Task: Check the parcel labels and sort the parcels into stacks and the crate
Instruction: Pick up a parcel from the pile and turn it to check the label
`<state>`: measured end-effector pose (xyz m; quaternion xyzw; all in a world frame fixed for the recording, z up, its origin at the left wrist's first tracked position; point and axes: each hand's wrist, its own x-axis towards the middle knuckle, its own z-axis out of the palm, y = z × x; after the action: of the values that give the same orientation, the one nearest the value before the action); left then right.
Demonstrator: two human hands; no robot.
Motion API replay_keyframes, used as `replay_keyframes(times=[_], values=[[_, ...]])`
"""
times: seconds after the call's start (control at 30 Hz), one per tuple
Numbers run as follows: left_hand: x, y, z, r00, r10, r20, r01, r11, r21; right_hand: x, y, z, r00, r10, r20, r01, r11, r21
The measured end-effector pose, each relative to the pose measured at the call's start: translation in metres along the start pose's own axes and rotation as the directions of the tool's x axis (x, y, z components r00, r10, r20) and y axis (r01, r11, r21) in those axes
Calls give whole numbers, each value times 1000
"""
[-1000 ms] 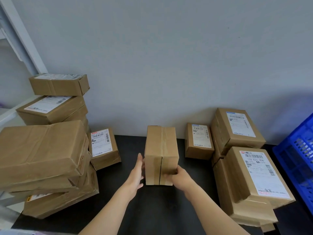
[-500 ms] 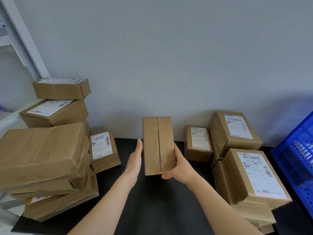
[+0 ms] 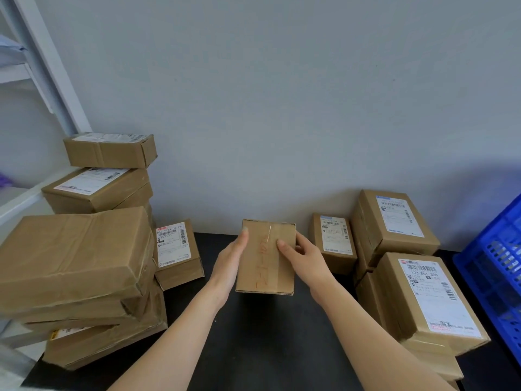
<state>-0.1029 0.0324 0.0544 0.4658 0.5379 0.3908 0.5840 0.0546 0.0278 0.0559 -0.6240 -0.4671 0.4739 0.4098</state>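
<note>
I hold a small brown cardboard parcel (image 3: 266,256) above the middle of the black table (image 3: 253,348). Its upper face shows tape and faint red handwriting, no printed label. My left hand (image 3: 229,265) lies flat along its left side, fingers straight. My right hand (image 3: 306,259) grips its right side, thumb on the top face. A blue crate (image 3: 496,266) stands at the right edge. Labelled parcels form a right stack (image 3: 423,294) and a taller left stack (image 3: 76,258).
A small labelled parcel (image 3: 176,252) leans by the left stack, another (image 3: 334,241) stands against the grey wall. A white shelf frame (image 3: 42,69) rises at the far left. The table's bare black surface lies between my forearms.
The parcel was lifted off the table and turned in my hands, bringing a face with red handwriting towards me. My right thumb has come onto its top face.
</note>
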Motion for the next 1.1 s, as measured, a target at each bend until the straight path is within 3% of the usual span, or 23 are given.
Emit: replay_keyframes(times=[0.17, 0.4, 0.67, 0.77, 0.87, 0.93, 1.03, 1.1], values=[[7, -6, -1, 999, 41, 1, -41, 988, 147, 1, -5, 5, 994, 61, 89, -68, 995, 72], [16, -10, -7, 999, 33, -41, -23, 971, 240, 6, -3, 13, 993, 74, 97, -76, 997, 17], [23, -16, -10, 997, 37, -67, -18, 965, 263, 10, -7, 15, 992, 90, 88, -87, 996, -36], [17, -15, -10, 997, 18, -77, -7, 989, 146, 9, -9, 9, 990, 113, 80, -111, 994, -22], [14, -19, -11, 991, -90, -98, 82, 993, -83, 8, -16, -5, 986, 130, 106, -131, 991, 0], [14, -28, -13, 970, -210, -124, 193, 972, -133, 5, -21, -13, 978, 128, 164, -120, 991, -57], [8, -39, -10, 861, -504, -59, 470, 836, -284, 4, -23, -16, 969, 133, 209, -115, 989, -96], [7, -43, -9, 814, -579, 43, 552, 748, -368, 5, -21, -15, 968, 135, 211, -124, 990, -65]])
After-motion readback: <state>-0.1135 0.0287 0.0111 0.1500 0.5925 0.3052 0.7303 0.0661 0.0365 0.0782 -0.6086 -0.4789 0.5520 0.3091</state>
